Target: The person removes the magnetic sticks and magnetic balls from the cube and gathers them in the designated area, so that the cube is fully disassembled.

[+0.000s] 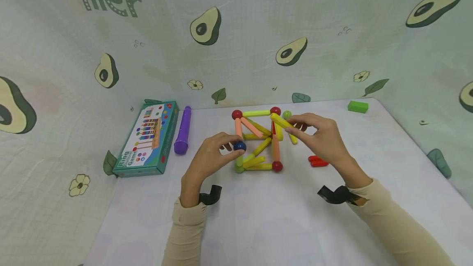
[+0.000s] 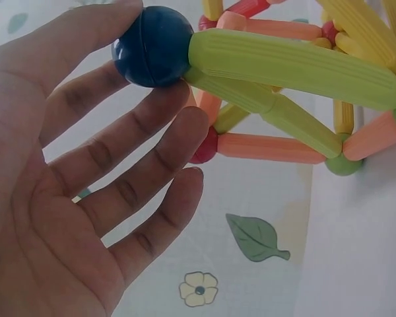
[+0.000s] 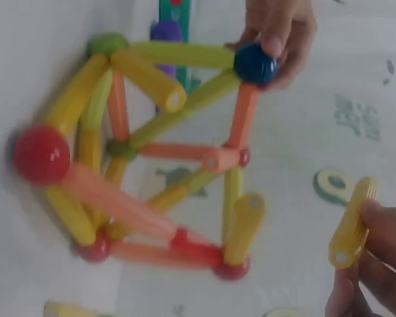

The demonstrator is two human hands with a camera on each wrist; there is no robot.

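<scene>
A frame of magnetic rods and balls stands on the table, with a red ball (image 1: 277,166) at its near right corner and a green ball (image 3: 108,45) at its near left. My left hand (image 1: 212,155) pinches the dark blue ball (image 2: 160,46) at a raised corner, where lime and orange rods meet it. Between thumb and fingers, my right hand (image 1: 321,136) holds a yellow rod (image 3: 354,224). In the right wrist view this rod is apart from the frame. Several rods, such as an orange rod (image 1: 252,127), have one free end.
Left of the frame lie a purple microphone-shaped toy (image 1: 182,130) and a game box (image 1: 145,138). Red rods (image 1: 318,161) rest under my right hand. A green block (image 1: 357,106) sits at the back right, and a green ball (image 1: 287,114) lies behind the frame.
</scene>
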